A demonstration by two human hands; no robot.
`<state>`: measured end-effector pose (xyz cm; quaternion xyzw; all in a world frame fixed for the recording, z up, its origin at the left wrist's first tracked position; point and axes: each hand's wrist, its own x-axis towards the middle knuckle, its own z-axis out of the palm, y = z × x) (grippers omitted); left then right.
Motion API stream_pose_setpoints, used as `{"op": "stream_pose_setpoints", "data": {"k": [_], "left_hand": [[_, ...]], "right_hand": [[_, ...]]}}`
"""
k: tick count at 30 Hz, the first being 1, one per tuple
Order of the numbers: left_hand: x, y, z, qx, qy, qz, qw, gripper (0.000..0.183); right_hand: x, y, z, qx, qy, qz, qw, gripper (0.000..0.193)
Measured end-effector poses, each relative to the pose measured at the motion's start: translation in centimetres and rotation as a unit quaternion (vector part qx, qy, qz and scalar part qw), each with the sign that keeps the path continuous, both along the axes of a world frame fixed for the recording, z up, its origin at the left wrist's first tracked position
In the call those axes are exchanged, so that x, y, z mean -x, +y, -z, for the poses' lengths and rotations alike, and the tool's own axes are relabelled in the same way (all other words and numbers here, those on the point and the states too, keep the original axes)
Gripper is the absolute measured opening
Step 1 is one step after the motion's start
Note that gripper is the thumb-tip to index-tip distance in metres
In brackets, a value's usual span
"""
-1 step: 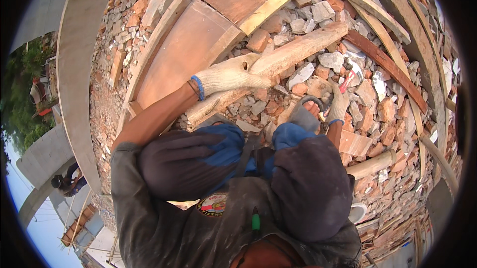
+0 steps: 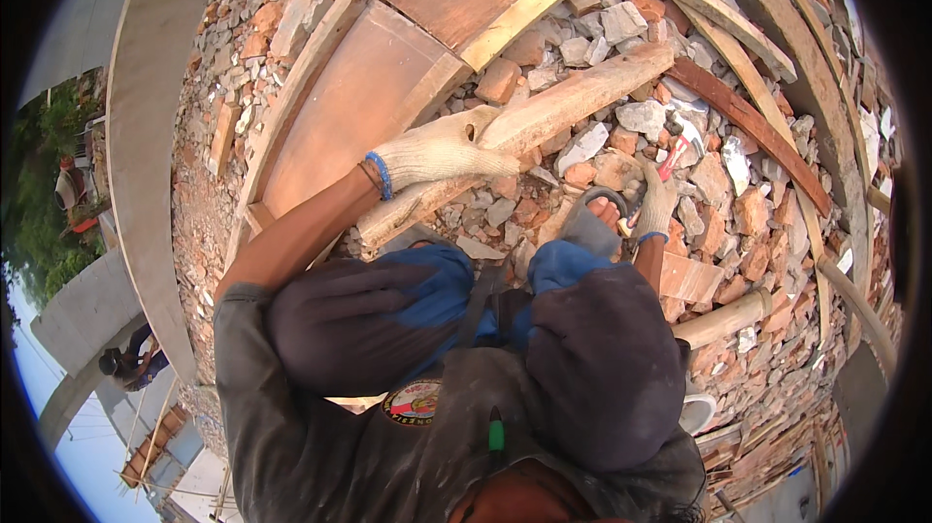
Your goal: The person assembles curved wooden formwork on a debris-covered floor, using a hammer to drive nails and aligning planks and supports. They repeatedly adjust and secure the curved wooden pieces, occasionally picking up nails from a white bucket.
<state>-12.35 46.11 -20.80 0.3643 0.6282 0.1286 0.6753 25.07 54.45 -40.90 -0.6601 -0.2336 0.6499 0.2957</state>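
Observation:
My left hand (image 2: 437,149), in a cream knitted glove with a blue cuff, grips a weathered wooden beam (image 2: 582,96) near its middle. Thumb and fingers are spread across the wood. The beam slants from near my left knee up to the right over the rubble. Beyond my right foot (image 2: 604,210), my right hand (image 2: 657,195), gloved too, is closed around a tool with a red-and-white upper part (image 2: 672,156). A pale handle end shows below that hand; the tool's exact kind is unclear. My right fingers are partly hidden.
Broken brick and concrete rubble (image 2: 641,117) lies all around. Wooden panels (image 2: 359,96) with framing sit at the upper left. A reddish plank (image 2: 752,120) and long timbers (image 2: 835,96) lie to the right. Another person (image 2: 136,363) is at the far left.
The whole view has shifted very slightly. Both hands keep their holds on the beam and the tool.

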Motion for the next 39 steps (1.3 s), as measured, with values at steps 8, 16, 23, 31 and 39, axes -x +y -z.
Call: {"op": "stream_pose_setpoints", "data": {"k": [8,16,23,31,39], "left_hand": [[1.5,-0.7,1.6,-0.010,-0.051,-0.029,0.998,0.095],[0.5,-2.7,0.9,-0.060,0.092,0.009,0.994,0.103],[1.4,-4.4,-0.7,-0.212,0.283,0.092,0.931,0.101],[3.4,-5.4,-3.2,-0.265,0.469,0.047,0.841,0.095],[10.1,-11.2,1.2,-0.210,0.591,-0.036,0.778,0.097]], "right_hand": [[-0.7,0.6,2.0,0.007,0.001,0.019,1.000,0.012],[0.5,0.7,0.4,-0.007,-0.070,-0.022,0.997,0.014],[0.6,0.8,0.8,-0.031,-0.097,-0.061,0.993,0.015],[-0.8,1.1,1.4,-0.033,-0.089,-0.034,0.995,0.015],[-0.2,1.1,0.9,-0.036,-0.107,-0.050,0.992,0.018]]}}
